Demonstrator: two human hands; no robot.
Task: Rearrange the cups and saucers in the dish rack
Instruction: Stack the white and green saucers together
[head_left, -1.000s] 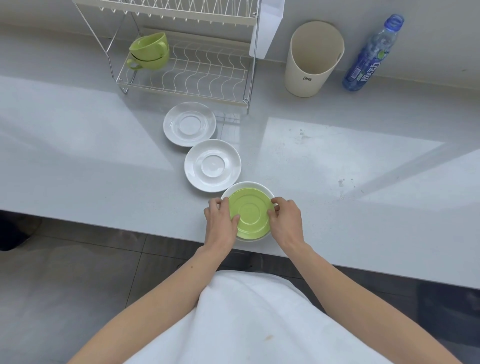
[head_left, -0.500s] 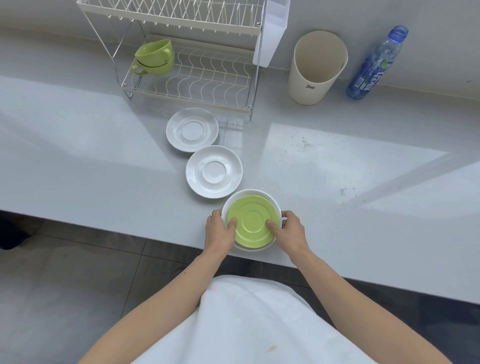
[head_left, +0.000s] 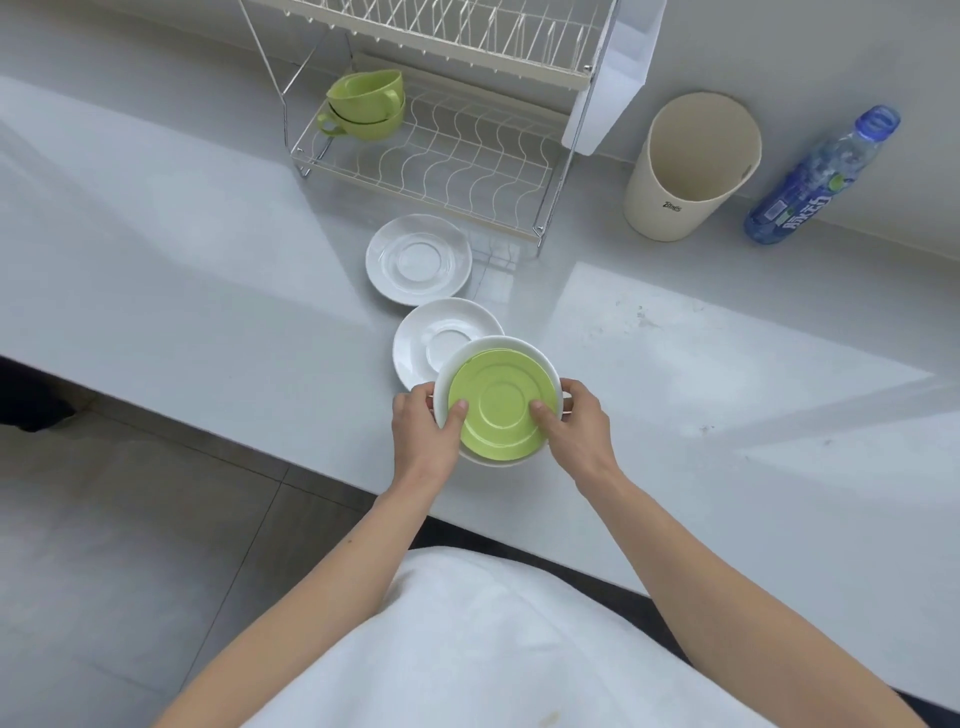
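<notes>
Both hands are closed on the same stack of saucers near the centre of the frame. The left hand (head_left: 423, 423) grips the left rim, its thumb pressed on the green saucer (head_left: 501, 402); the right hand (head_left: 576, 415) grips the right rim in the same way, thumb on top and the other fingers hidden under the edge. The green saucer lies on top of a white saucer beneath it (head_left: 551, 366), of which only the rim shows. The stack overlaps the near edge of the second white saucer (head_left: 441, 338), so I judge it is lifted a little above the counter (head_left: 182, 260), though I cannot be sure.

Further up, just beside that one, a third white saucer (head_left: 418, 259) lies flat on the counter, close to the front of the dish rack (head_left: 441, 150). In the rack, at the upper left of its lower shelf, two green cups (head_left: 366, 106) are stacked one in the other. The upper shelf looks empty.

As for progress, I think the work is at an early to middle stage: the cups are in the rack, but no saucer is there yet. The held stack and two loose saucers remain.

At the upper right of the frame stand a beige container (head_left: 691, 166) and a blue bottle (head_left: 821, 176), not involved.
</notes>
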